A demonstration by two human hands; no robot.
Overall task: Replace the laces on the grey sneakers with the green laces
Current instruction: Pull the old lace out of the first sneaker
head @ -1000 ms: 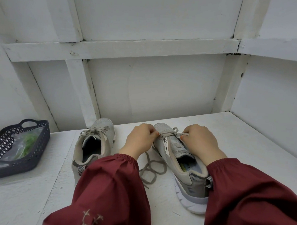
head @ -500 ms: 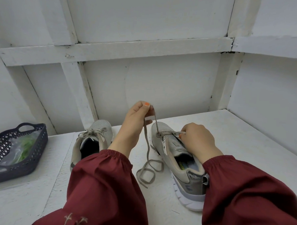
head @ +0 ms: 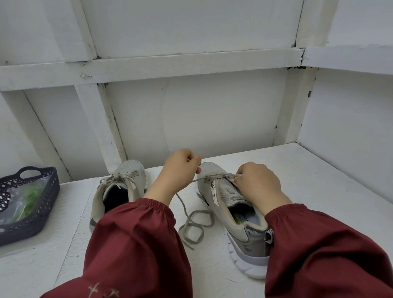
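Maroon elastic-cuffed sleeves (head: 141, 247) fill the foreground, both forearms reaching forward over the white painted table (head: 324, 188). Between them the loose end of a flat grey lace (head: 196, 225) lies coiled on the table beside a grey mesh sneaker (head: 250, 239) standing heel toward the person. Further out, the left hand (head: 181, 170), fingers curled, pinches that lace, which runs taut from the front eyelets. The right hand (head: 257, 185), fingers bent, pinches the lace on the sneaker's other side. A second grey sneaker (head: 131, 170), laced, stands to the left. Far left, a dark plastic basket (head: 52, 187) holds bagged green laces (head: 29, 200).
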